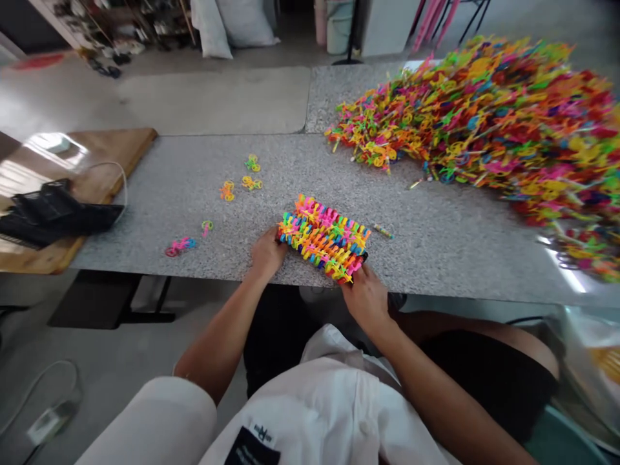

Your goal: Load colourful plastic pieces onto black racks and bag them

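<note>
Two grips point(268, 255), colourful plastic rows point(325, 237) between

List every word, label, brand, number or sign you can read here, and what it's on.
Nothing reads clearly.
Shirt: dark lettering, too small and blurred to quote.
Patch on the shirt: any marks too faint to read.

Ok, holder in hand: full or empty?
Loaded: colourful pieces crowd the holder in rows, hiding most of it. Cannot tell whether completely full.
</note>
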Available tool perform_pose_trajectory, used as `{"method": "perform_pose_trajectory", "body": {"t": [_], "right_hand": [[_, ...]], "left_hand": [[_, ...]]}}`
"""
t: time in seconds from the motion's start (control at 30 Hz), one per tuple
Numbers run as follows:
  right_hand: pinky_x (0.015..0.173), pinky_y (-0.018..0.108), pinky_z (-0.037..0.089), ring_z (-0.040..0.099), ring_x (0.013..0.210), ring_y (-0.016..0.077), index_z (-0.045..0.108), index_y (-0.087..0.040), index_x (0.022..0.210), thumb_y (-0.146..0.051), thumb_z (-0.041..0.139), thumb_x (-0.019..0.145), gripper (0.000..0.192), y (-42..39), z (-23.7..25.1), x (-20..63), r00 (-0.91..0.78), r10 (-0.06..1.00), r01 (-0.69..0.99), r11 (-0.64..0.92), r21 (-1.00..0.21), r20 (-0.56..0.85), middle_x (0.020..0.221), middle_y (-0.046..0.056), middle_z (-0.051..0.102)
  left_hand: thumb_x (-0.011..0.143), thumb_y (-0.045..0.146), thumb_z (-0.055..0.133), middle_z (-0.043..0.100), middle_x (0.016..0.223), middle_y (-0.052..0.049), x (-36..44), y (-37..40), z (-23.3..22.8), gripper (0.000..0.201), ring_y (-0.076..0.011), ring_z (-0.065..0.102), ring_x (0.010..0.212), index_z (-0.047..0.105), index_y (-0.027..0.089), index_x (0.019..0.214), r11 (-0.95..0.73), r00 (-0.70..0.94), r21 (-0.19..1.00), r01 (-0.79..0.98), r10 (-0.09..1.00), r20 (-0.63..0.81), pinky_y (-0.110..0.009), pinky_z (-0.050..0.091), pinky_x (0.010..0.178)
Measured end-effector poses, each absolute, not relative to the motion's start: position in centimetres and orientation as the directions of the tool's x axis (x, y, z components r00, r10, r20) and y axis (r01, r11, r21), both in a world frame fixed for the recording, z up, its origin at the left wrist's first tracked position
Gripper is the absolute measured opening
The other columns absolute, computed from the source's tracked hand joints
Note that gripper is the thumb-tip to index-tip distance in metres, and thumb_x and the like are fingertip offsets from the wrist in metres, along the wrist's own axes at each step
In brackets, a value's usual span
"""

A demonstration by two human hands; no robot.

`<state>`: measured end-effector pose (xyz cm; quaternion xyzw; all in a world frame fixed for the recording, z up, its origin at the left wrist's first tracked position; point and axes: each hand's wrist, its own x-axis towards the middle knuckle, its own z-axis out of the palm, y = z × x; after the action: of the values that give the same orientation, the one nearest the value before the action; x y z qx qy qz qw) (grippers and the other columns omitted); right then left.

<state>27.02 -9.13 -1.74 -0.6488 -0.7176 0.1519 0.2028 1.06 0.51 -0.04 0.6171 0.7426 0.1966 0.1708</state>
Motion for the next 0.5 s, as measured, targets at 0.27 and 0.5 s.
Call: {"method": "perform_pose_trajectory", "body": {"t": [0.27,0.5], "right_hand": [[0.092,0.034,0.058,0.074,0.100,0.0231,0.076,-0.021,0.113,-0.011,0.060,0.096,0.026,-4.3,-0.7,34.7,-0.287,0.956,0.722,0.261,-0.641,0.065,0.111,0.009,0.078],[0.100,0.036,0.055,0.071,0.117,0.0276,0.072,-0.010,0.136,-0.008,0.054,0.099,0.041,8.8,4.0,44.1,0.173,0.982,0.944,-0.146,-0.297,0.069,0.132,0.022,0.072]], "left_hand": [[0.092,0.041,0.054,0.080,0.119,-0.004,-7.7,1.4,3.6,0.031,-0.0347,0.071,0.119,0.074,0.027,0.112,0.200,-0.379,0.634,0.747,0.912,0.158,-0.059,0.052,0.111],[0.070,0.051,0.059,0.073,0.139,-0.010,-24.1,1.7,3.5,0.043,-0.0542,0.040,0.156,0.068,0.030,0.107,0.537,-0.602,0.337,0.773,0.789,0.125,-0.088,0.032,0.114]]}}
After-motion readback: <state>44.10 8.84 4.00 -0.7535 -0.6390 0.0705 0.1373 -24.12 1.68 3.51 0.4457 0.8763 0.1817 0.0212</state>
